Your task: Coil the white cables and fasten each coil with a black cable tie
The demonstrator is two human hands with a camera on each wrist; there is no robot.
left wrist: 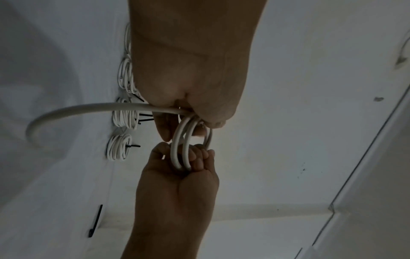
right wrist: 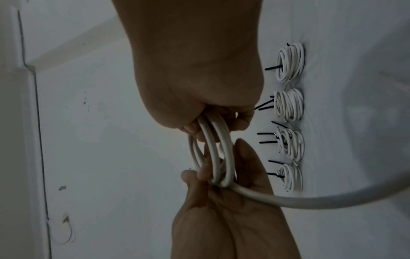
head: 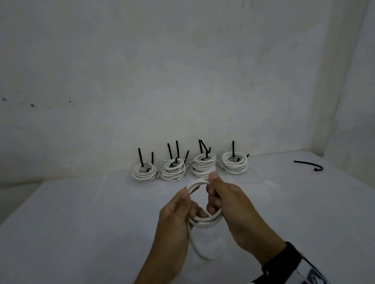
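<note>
Gripping opposite sides of a half-wound white cable (head: pixel 205 221) above the tabletop (head: pixel 74 223), the left hand (head: pixel 178 214) and right hand (head: pixel 230 202) both curl their fingers round its loops. Four tied coils (head: pixel 189 168) line the far edge; a loose black cable tie (head: pixel 309 165) lies far right.

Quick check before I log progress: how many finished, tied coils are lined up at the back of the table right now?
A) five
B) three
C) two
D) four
D: four tied coils sit in a row by the wall, while both hands, left hand and right hand, hold a fifth cable untied.
</note>
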